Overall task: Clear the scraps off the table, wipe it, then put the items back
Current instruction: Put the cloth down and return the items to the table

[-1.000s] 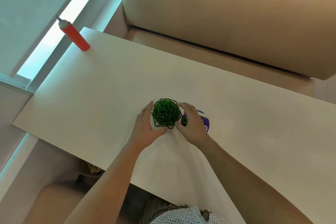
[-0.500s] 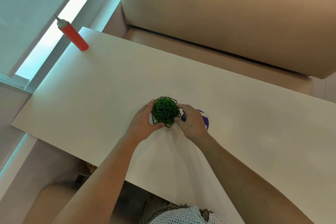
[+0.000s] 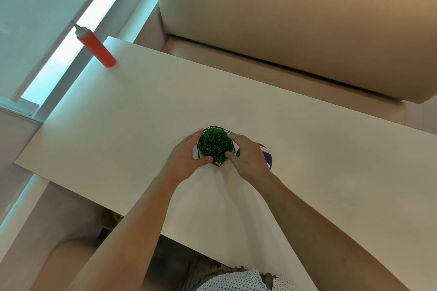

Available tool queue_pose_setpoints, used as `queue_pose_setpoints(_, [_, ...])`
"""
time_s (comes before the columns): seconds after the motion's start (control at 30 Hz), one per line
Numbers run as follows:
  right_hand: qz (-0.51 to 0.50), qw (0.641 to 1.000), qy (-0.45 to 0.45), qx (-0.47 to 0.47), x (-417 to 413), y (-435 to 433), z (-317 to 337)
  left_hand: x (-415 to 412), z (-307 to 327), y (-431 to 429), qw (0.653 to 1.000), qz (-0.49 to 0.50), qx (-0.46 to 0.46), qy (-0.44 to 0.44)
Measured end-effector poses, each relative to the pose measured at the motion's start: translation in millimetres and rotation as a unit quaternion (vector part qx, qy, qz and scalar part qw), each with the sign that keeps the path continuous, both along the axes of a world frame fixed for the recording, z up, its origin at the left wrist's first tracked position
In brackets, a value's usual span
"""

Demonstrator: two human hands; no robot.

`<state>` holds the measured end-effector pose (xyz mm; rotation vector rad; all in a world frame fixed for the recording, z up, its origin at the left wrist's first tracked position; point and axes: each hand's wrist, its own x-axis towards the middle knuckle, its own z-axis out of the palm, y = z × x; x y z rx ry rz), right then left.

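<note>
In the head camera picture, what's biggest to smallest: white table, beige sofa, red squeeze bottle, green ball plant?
1. white table
2. beige sofa
3. red squeeze bottle and green ball plant in black wire holder: about alike; the bottle stands farther off, so no ranking.
</note>
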<state>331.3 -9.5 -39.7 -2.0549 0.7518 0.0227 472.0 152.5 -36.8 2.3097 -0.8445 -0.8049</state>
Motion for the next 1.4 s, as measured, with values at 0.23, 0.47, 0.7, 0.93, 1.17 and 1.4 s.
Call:
queue_pose_setpoints(0.23, [0.002,1.0,0.018,-0.002,1.4,1.0,5.2,1.2,4.5,-0.2,1.0,-0.015,0.025,-0.007])
queue_pose_setpoints(0.47, [0.024,0.999,0.023,0.002,-7.2,-4.2,10.2,-9.1,9.9,-2.0,0.999,0.013,0.034,-0.027])
queue_pose_setpoints(0.7, [-0.006,1.0,-0.001,-0.025,-42.7,-16.6,19.7,-33.7,23.4,-6.2,0.996,0.063,-0.014,-0.057])
queue_pose_setpoints(0.93, [-0.018,0.999,-0.001,-0.031,-97.8,-34.3,35.5,-84.4,37.6,-36.4,0.994,0.046,-0.055,-0.08])
queue_pose_setpoints(1.17, [-0.058,0.994,0.011,-0.089,-187.8,-64.4,55.3,-175.9,52.5,-80.2,0.994,-0.024,-0.064,-0.085])
queue_pose_setpoints(1.4, [-0.09,0.992,-0.021,-0.091,-323.9,-116.1,51.5,-307.4,60.3,-141.1,0.994,-0.042,-0.065,-0.084])
